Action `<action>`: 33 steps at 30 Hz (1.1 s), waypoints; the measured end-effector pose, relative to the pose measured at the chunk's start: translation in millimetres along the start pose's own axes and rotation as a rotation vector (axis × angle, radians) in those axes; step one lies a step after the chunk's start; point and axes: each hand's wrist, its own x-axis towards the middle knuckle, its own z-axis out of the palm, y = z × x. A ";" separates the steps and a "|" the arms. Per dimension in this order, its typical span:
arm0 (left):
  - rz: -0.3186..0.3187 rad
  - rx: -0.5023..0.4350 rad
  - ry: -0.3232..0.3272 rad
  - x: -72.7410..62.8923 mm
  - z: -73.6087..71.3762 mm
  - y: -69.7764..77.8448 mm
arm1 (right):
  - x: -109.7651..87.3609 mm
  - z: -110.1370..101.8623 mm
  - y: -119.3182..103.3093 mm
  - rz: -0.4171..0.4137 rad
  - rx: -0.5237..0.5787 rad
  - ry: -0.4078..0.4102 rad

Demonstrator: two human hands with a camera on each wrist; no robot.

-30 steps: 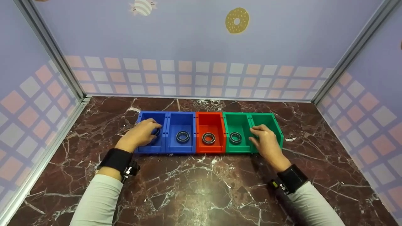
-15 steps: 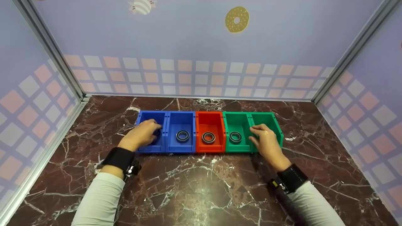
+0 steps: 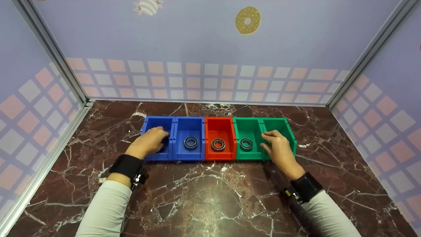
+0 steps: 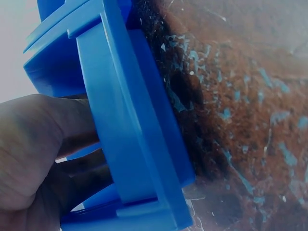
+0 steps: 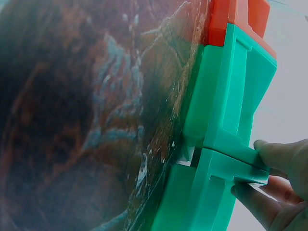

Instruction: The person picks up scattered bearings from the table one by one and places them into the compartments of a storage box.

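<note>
In the head view my left hand reaches into the leftmost blue bin. Its curled fingers hold a dark ring, apparently a ball bearing, mostly covered by the hand. In the left wrist view the fingers pass behind the bin's front wall, hiding their tips. My right hand pinches the touching side walls of the two green bins, thumb on one side and fingers on the other. Bearings lie flat in the second blue bin, the red bin and the left green bin.
The bins stand side by side in one row on a dark red marble-patterned table. Behind them rises a lilac wall with printed squares. Side panels with metal frame posts bound the table left and right.
My left wrist has shifted slightly to the right, its hand staying in the leftmost bin. The bearing there is now more hidden. The right hand has not visibly moved.
</note>
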 end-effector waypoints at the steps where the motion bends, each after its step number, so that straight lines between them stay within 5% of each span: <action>1: 0.001 0.000 -0.001 0.2 0.3 0.3 | 0.0 0.2 0.1 -0.001 -0.001 0.003; 33: -0.029 0.003 -0.003 5.3 13.2 -0.1 | 0.4 1.6 1.9 -0.012 0.000 0.021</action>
